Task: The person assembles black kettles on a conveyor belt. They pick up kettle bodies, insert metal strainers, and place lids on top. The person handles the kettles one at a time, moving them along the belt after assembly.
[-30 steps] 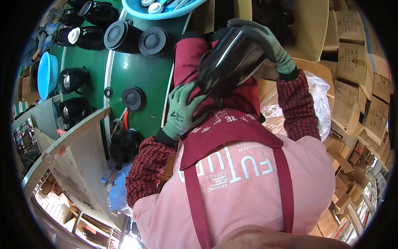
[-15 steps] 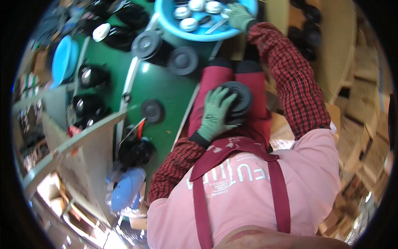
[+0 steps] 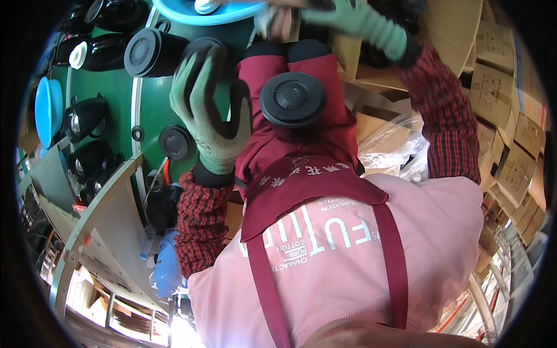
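Note:
My left hand [image 3: 212, 110], in a green work glove, is open, with its fingers raised and its thumb apart. Its fingertips overlap a dark round lid [image 3: 206, 44] at the table's edge. A black round piece with a ridged, disc-shaped top [image 3: 293, 97] rests on my maroon-clad lap, touched by neither hand. At the upper right my right hand [image 3: 365, 28], gloved in green, is smeared by motion. Beside its fingers is a blurred grey and pinkish thing [image 3: 277, 24] under a brown bar; I cannot tell whether the hand holds either.
On the green table [image 3: 154, 113] to my left stand a black lidded canister [image 3: 152, 52], glossy black vessels [image 3: 86, 118] and a small dark lid [image 3: 176, 142]. A blue basin [image 3: 212, 16] is at the top. Cardboard boxes [image 3: 492, 87] are stacked at right.
My left hand has let go of the black round piece on my lap and moved left and up. My right hand has left the blue basin. The whole view has shifted.

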`<act>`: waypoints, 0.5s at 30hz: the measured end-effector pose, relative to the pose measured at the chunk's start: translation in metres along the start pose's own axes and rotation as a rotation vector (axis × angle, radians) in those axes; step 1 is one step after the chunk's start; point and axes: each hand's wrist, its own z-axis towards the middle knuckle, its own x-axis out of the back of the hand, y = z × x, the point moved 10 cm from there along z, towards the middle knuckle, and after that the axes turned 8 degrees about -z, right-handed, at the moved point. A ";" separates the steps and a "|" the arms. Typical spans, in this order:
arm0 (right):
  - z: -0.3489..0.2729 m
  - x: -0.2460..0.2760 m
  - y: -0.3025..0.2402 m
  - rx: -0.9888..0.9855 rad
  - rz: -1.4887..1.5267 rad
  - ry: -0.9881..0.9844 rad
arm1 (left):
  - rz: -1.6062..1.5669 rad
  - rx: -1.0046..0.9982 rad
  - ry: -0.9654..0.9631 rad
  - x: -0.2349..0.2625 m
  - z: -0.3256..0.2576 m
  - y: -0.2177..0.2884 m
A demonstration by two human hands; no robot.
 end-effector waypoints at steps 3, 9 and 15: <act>-0.074 -0.047 -0.045 -0.169 -0.088 -0.365 | -0.085 -0.055 -0.335 -0.044 0.021 0.017; -0.107 -0.078 -0.079 -0.315 -0.386 -0.375 | -0.248 0.064 -0.874 -0.118 -0.013 -0.028; -0.092 -0.084 -0.062 -0.053 -0.337 -0.322 | -0.009 0.267 -0.730 -0.099 -0.029 -0.018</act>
